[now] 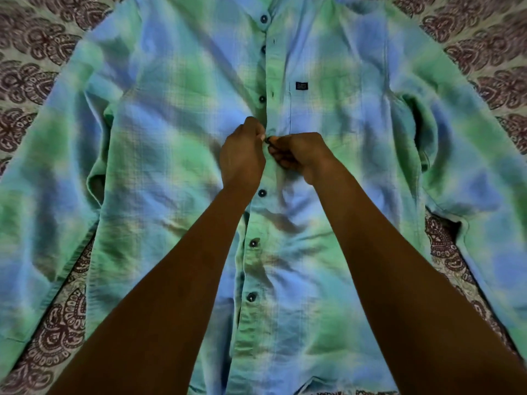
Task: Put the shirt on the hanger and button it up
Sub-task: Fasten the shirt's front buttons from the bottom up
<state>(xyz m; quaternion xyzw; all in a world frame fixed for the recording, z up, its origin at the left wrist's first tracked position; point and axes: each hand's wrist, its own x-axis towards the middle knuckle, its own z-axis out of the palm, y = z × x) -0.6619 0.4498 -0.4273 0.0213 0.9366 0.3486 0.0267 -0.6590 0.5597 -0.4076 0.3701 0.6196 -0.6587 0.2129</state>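
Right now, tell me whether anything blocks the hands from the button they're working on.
Nothing visible does. The left hand and right hand already meet at the dark button on the shirt placket, pinching there; only the shirt's own fabric surrounds it.

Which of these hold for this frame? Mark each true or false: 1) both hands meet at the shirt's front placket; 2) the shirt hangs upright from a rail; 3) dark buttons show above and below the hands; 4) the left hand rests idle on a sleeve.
1) True: the left hand and right hand pinch at one button on the shirt.
2) False: it lies spread flat on a patterned cloth; no hanger is visible.
3) True: for example one above and one below.
4) False: it works at the placket.
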